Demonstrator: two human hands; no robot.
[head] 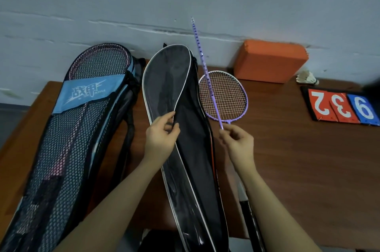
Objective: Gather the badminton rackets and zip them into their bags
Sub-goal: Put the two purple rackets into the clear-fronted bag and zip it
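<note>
- The left hand (162,134) pinches the white-piped edge of the flap of the black bag (191,128) and holds it lifted, so the bag is open along its right side.
- The right hand (238,140) holds a purple racket (202,60) with thumb and fingers curled around it near the throat; this racket stands on edge and looks like a thin line rising toward the wall.
- A second purple-and-white racket (224,95) lies flat on the brown table (298,159), just beside the black bag on its right.
- On the left lies a mesh bag (78,128) with a blue label; a pink racket seems to be inside, but the mesh makes it unclear.
- Near the wall are an orange block (271,60), a shuttlecock (307,78) and number cards (341,108).
</note>
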